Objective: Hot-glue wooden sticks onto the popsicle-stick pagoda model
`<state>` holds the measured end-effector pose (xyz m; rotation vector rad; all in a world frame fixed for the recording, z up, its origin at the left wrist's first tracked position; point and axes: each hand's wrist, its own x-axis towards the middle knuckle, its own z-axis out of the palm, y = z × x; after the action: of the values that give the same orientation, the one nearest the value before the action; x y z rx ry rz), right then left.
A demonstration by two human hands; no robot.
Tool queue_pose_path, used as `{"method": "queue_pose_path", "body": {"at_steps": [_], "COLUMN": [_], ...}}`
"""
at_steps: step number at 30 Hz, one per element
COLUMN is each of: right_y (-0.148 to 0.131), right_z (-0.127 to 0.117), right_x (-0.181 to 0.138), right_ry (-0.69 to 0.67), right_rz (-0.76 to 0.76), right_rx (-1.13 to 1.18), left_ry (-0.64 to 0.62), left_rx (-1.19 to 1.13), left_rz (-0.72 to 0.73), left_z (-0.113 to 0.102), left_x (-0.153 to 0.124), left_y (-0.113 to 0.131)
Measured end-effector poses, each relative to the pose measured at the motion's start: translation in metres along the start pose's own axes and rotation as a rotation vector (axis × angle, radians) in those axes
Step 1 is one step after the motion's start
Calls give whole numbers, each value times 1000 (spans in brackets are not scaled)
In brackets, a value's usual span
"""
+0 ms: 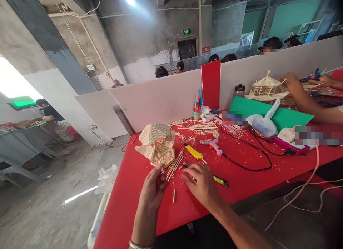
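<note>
My left hand (154,186) pinches a short pale wooden stick (162,168) between thumb and fingertips, just in front of a small pavilion model (155,142). The model is built of thin sticks, with a pointed roof and a latticed base. My right hand (202,181) is curled over a utility knife (220,180), whose yellow-green handle end sticks out to the right; the fingers hide its middle. Between the hands and the model lies a bundle of loose sticks (175,165). One cut piece of stick (174,195) rests nearer to me.
Beyond my right hand lie a yellow cutter (194,152) and a pink glue gun (211,146) with a black cord. Sticks (203,127) and shavings litter the red table (118,213). A green board (270,115) and plastic bag (264,124) stand right, near another person's arm (302,95).
</note>
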<state>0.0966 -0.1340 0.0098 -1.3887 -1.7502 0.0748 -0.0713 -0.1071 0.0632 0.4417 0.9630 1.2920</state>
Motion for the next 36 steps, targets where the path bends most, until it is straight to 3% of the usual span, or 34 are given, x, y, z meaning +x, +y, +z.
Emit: {"method": "queue_pose_path", "body": {"at_steps": [4,9,21,26,36], "right_y": [-32,-49,-41,-43,-30], "right_z": [8,19,44,48,50], "right_x": [25,42,60,64,72], "right_ry": [148,212,317,283,218], "right_rz": [-171,-252,-364,-308,-401], "right_rx": [131,61,-63,-106,-141], "left_ry": [-16,-28,11,91,140], "left_rx": [-45,-75,-181,-240,-275], "left_rz": [-44,-79,-64,-75,-33], "left_z": [1,1,10,13,16], "left_x": [2,7,25,34,47], "left_y": [1,4,4,0,-5]}}
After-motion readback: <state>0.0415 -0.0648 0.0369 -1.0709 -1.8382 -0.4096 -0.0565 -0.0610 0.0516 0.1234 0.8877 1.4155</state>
